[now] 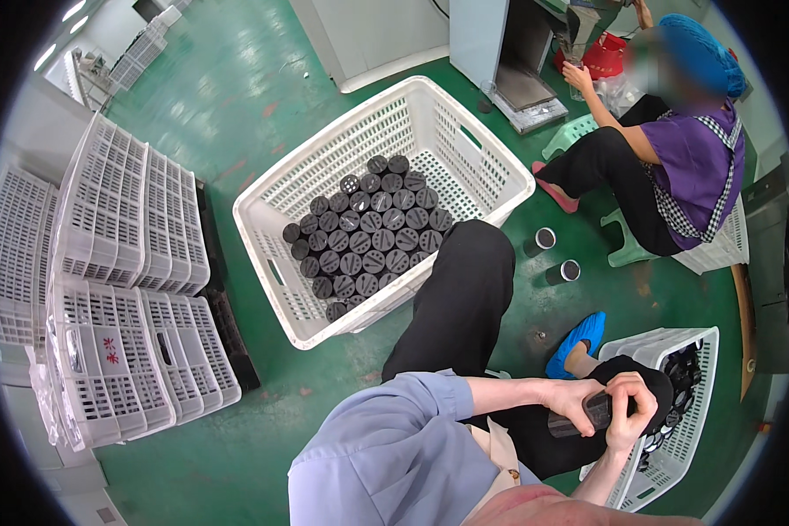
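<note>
Head view: I note a large white crate (465, 131) on the green floor (237, 105), holding upright dark cylinders (368, 237) in rows. A smaller white crate (688, 337) sits beside my right knee. Over my lap, my left hand (579, 399) and right hand (631, 408) are both clamped on one dark cylinder (587, 412). Two loose cylinders (554, 256) stand on the floor near a seated co-worker (684, 167).
</note>
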Demonstrator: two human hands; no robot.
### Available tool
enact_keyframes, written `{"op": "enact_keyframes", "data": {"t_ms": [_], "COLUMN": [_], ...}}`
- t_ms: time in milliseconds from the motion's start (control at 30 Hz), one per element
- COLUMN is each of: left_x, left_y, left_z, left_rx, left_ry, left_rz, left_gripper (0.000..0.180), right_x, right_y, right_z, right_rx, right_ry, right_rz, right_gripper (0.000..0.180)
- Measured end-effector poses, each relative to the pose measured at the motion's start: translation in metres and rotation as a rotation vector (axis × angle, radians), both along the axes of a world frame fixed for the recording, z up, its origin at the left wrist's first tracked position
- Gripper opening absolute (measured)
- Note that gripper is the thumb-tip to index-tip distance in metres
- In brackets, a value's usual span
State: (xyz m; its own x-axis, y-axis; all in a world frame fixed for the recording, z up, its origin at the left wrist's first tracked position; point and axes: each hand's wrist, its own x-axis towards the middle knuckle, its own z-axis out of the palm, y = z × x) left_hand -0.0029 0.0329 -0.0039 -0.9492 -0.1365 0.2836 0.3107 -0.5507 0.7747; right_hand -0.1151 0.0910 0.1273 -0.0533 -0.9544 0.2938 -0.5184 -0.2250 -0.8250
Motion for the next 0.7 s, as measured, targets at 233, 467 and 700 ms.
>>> {"op": "enact_keyframes", "data": {"t_ms": [233, 467, 700], "left_x": [0.011, 0.047, 0.130], "left_y": [0.021, 0.001, -0.108], "left_z": [0.013, 0.053, 0.119], "left_rx": [-0.007, -0.084, -0.119], "left_ry": [-0.138, -0.208, -0.074], "left_rz": [0.310, 0.394, 1.108], "left_gripper": [0.062, 0.070, 0.069], "right_x": [0.005, 0.012, -0.061], "right_y": [0.001, -0.023, -0.067], "right_z": [-0.002, 0.024, 0.031], "right_rx": [0.073, 0.002, -0.076], "right_ry": [-0.060, -0.069, -0.042], "right_rz": [-0.071, 0.135, -0.058], "right_gripper": [0.017, 0.021, 0.018]}}
